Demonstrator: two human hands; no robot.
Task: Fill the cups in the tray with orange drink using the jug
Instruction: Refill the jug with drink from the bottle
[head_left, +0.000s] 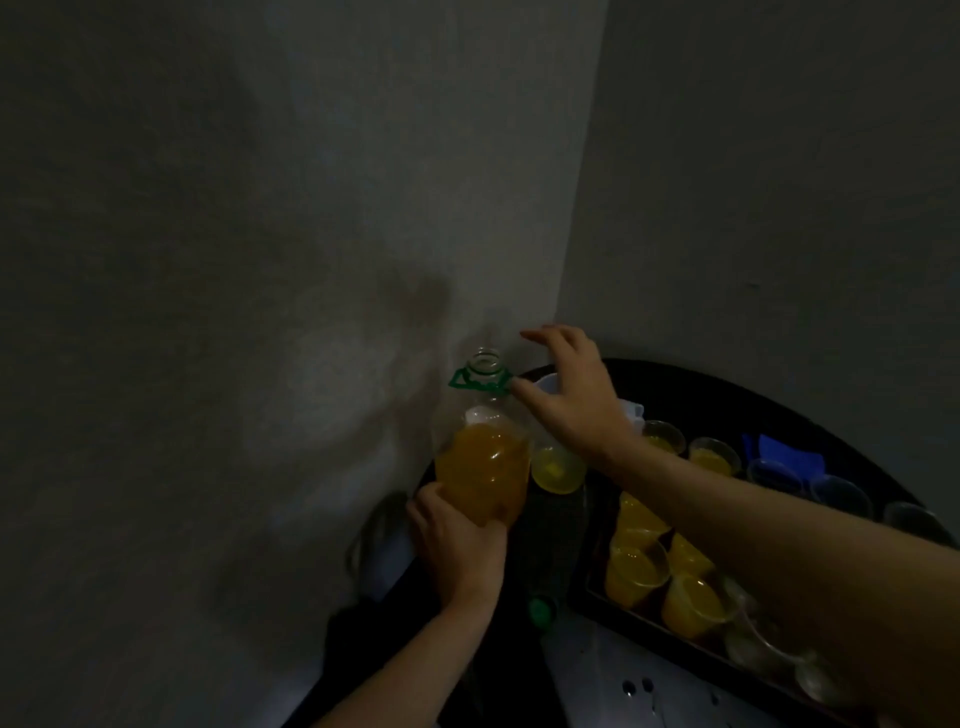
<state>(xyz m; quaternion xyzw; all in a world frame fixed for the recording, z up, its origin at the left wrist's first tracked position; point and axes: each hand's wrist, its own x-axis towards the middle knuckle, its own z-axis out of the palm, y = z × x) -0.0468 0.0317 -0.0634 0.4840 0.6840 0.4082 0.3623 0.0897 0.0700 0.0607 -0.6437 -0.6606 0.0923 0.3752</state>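
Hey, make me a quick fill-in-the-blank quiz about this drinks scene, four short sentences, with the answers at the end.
1. The left hand grips the bottle, which holds ___ drink.
2. The handle ring at the bottle's neck is ___ in colour.
3. The bottle's mouth has ___ cap on it.
4. The filled cups stand together in a dark ___.

Missing words: orange; green; no; tray

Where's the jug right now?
In the head view, the jug stands centre-right, just right of the big orange drink bottle and left of the tray of cups. Its top is partly hidden behind the right hand.
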